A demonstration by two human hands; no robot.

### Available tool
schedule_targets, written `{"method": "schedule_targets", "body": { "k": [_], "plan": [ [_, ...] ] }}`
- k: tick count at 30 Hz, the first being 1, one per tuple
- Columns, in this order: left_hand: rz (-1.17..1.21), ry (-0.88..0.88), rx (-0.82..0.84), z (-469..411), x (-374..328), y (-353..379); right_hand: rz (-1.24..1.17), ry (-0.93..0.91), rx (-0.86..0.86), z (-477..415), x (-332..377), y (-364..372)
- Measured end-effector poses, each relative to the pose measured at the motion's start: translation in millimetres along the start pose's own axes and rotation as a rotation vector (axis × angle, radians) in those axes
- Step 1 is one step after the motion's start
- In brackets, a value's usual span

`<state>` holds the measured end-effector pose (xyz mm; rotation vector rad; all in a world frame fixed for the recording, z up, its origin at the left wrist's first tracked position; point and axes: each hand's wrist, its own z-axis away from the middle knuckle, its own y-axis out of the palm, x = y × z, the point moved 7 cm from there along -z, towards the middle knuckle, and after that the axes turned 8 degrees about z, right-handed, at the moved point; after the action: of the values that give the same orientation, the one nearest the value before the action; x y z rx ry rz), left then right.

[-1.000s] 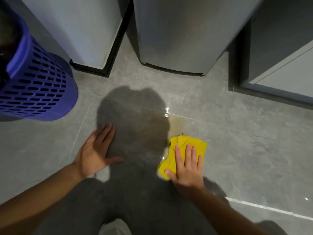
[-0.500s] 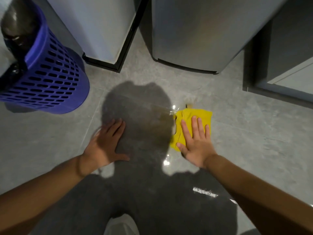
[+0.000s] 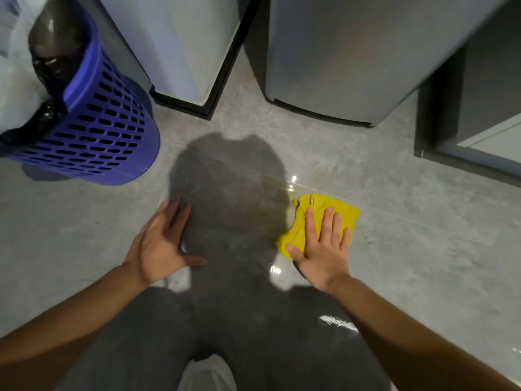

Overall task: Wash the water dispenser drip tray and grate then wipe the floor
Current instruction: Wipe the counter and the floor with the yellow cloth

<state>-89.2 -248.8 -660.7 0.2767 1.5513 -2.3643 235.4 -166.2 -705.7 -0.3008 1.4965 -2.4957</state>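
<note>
Nearby, a blue basket (image 3: 107, 136) stands well left of the yellow cloth (image 3: 320, 206).

Your right hand (image 3: 321, 249) covers the near half of the yellow cloth (image 3: 338, 210); your left hand (image 3: 160, 249) shows blurred fingertips (image 3: 172, 209) (soft edges), and the purple basket (image 3: 107, 136) runs off the left edge.

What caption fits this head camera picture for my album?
Right hand presses yellow cloth on the grey floor, left hand flat nearby.

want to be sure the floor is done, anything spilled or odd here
Yes: a glossy, faintly yellowish wet patch lies on the grey floor just left of the yellow cloth that the right hand presses flat.
</note>
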Motion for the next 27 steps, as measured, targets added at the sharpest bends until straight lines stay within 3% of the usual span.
{"method": "schedule_targets", "body": {
  "k": [6, 13, 21, 27],
  "plan": [
    [-0.044, 0.089, 0.048, 1.9, 8.8, 0.2, 0.097, -0.070, 0.053, -108.6, 14.1, -55.3],
    [-0.036, 0.093, 0.050, 5.3, 12.8, 4.3, 0.322, -0.406, 0.012, -41.5, 41.5, -24.0],
    [-0.046, -0.030, 0.063, 6.2, 12.7, -2.7, 0.150, -0.296, -0.042, 92.6, 56.0, 46.9],
    [0.001, -0.100, -0.048, 30.7, 24.5, 2.9, 0.043, -0.146, -0.116, 19.9, 86.1, 7.4]
  ]
}}
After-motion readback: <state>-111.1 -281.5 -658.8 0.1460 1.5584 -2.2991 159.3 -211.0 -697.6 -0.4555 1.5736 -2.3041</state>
